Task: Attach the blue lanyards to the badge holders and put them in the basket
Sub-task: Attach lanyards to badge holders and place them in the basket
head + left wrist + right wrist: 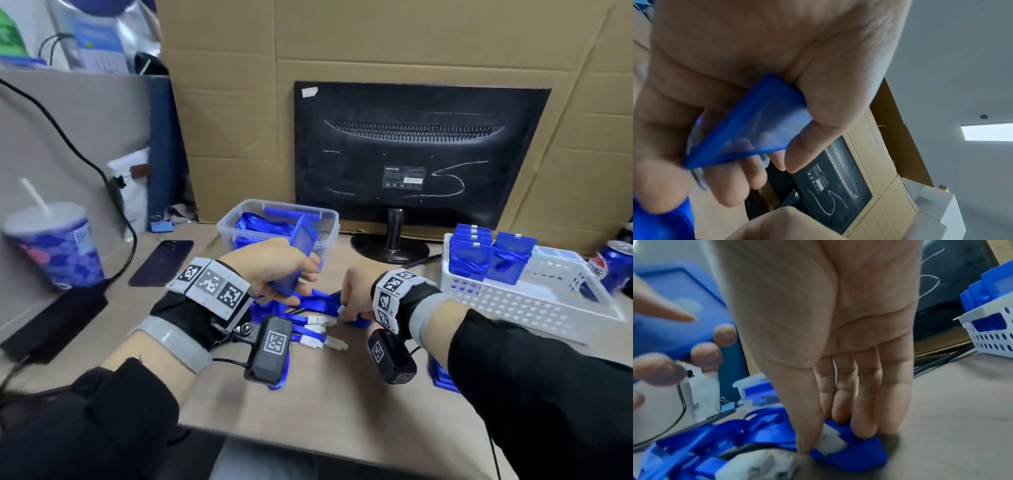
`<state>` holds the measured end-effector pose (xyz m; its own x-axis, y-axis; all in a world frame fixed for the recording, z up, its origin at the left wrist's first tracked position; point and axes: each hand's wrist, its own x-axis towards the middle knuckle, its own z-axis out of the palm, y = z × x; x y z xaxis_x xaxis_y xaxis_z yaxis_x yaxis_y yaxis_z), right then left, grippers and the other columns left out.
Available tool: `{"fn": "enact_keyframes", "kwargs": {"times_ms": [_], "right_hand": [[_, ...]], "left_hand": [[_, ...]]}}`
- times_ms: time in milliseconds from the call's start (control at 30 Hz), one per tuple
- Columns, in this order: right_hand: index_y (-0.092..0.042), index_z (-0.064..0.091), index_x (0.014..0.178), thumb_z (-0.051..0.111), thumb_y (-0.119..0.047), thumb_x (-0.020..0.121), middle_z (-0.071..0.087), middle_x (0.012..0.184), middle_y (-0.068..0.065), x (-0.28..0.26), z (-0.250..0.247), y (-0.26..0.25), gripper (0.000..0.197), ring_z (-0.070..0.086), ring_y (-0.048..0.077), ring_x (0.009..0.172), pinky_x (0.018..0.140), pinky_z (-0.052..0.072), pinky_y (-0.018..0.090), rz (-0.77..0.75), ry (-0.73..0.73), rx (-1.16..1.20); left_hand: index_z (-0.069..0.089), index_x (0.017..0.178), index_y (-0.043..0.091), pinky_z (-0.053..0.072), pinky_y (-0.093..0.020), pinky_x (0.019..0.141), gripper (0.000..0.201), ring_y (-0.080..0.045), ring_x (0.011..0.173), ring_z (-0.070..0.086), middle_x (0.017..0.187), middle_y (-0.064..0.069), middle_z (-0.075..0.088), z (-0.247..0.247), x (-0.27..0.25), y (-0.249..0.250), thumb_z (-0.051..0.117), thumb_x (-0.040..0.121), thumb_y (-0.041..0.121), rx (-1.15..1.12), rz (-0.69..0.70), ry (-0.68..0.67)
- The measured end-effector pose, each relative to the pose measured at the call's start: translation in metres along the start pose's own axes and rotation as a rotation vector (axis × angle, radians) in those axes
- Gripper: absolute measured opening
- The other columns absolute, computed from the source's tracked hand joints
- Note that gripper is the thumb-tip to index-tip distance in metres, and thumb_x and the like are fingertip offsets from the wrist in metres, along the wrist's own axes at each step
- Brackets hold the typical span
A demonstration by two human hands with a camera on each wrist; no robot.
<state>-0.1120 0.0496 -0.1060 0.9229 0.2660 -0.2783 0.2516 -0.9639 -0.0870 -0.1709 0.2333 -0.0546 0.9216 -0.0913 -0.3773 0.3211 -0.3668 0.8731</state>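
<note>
bare desk near | clear tub, monitor block behind

Badge holder in my left hand, lanyards under my right

My left hand grips a blue badge holder above the desk; my right hand pinches a lanyard beside the white basket.

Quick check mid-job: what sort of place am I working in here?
Most likely an office desk used as a makeshift workstation: a monitor turned back-side toward you, cardboard sheets as a backdrop, and a phone and drink cup lying about.

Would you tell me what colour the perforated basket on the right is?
White; the basket shows best in the head view.
</note>
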Motion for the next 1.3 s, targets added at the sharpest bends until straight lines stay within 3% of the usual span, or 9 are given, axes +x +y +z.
{"fn": "enact_keyframes", "kwargs": {"times_ms": [133,300,533,700,800,867,967,1167,1300], "right_hand": [[-0.023,0.078,0.092,0.083,-0.028,0.078,0.079,0.075,0.006,0.0,-0.004,0.005,0.015,0.078,0.021,0.069,0.075,0.067,0.04,-0.022,-0.018,0.128],[-0.013,0.077,0.107,0.077,-0.022,0.092,0.079,0.089,0.005,-0.006,-0.036,0.014,0.018,0.076,0.015,0.069,0.061,0.065,0.03,-0.212,0.01,0.351],[-0.008,0.053,0.103,0.049,-0.029,0.111,0.065,0.081,0.009,-0.028,-0.077,0.017,0.022,0.065,0.023,0.057,0.056,0.06,0.04,-0.372,0.357,0.973],[-0.017,0.04,0.105,0.032,-0.034,0.115,0.074,0.08,0.008,-0.037,-0.104,0.02,0.022,0.074,0.028,0.069,0.058,0.062,0.038,-0.377,0.635,1.381],[-0.016,0.05,0.101,0.046,-0.033,0.112,0.076,0.087,0.005,-0.038,-0.11,0.023,0.02,0.073,0.023,0.074,0.072,0.063,0.038,-0.318,0.593,1.323],[-0.016,0.062,0.096,0.061,-0.033,0.105,0.071,0.084,-0.002,-0.034,-0.105,0.028,0.019,0.063,0.015,0.074,0.078,0.06,0.036,-0.285,0.623,1.134],[-0.022,0.069,0.083,0.073,-0.036,0.097,0.06,0.068,-0.014,-0.031,-0.1,0.036,0.02,0.052,0.007,0.065,0.069,0.049,0.026,-0.271,0.795,0.986],[0.0,0.066,0.101,0.078,-0.011,0.094,0.073,0.086,0.019,-0.041,-0.089,0.035,0.017,0.072,0.017,0.067,0.064,0.059,0.022,-0.318,0.247,1.245],[0.002,0.064,0.105,0.071,-0.006,0.098,0.076,0.1,0.029,-0.041,-0.08,0.038,0.012,0.078,0.024,0.078,0.07,0.064,0.024,-0.287,0.181,1.277]], "left_hand": [[0.067,0.118,0.016,0.064,-0.047,0.089,0.025,-0.02,0.081,0.073,0.098,-0.006,0.072,0.0,0.003,0.002,0.069,0.095,0.009,-0.017,0.045,0.031],[0.068,0.116,0.014,0.064,-0.041,0.084,0.026,-0.021,0.079,0.076,0.096,-0.01,0.075,0.006,0.006,0.008,0.069,0.093,0.002,-0.015,0.123,0.02],[0.062,0.098,0.02,0.059,-0.034,0.068,0.026,-0.016,0.058,0.059,0.078,-0.006,0.066,0.011,0.011,0.019,0.078,0.086,0.004,-0.093,0.189,0.111],[0.064,0.096,0.018,0.059,-0.038,0.077,0.02,-0.016,0.057,0.057,0.084,-0.009,0.067,0.008,0.012,0.021,0.076,0.089,0.004,-0.122,0.204,0.136],[0.063,0.106,0.019,0.061,-0.041,0.083,0.025,-0.02,0.071,0.068,0.093,-0.011,0.071,0.01,0.012,0.024,0.071,0.091,0.001,-0.153,0.219,0.19],[0.061,0.115,0.018,0.06,-0.039,0.076,0.031,-0.022,0.078,0.071,0.097,-0.011,0.072,0.01,0.012,0.026,0.068,0.092,-0.001,-0.215,0.228,0.211],[0.062,0.12,0.018,0.059,-0.034,0.065,0.032,-0.018,0.073,0.069,0.094,-0.009,0.07,0.011,0.01,0.028,0.067,0.093,0.002,-0.274,0.265,0.207],[0.064,0.116,0.014,0.059,-0.041,0.07,0.031,-0.023,0.076,0.068,0.083,-0.012,0.067,0.017,0.005,0.037,0.077,0.089,0.007,-0.244,0.436,0.101],[0.064,0.116,0.013,0.063,-0.047,0.078,0.04,-0.022,0.084,0.071,0.092,-0.008,0.071,0.021,0.014,0.038,0.073,0.082,-0.006,-0.19,0.439,0.17]]}}
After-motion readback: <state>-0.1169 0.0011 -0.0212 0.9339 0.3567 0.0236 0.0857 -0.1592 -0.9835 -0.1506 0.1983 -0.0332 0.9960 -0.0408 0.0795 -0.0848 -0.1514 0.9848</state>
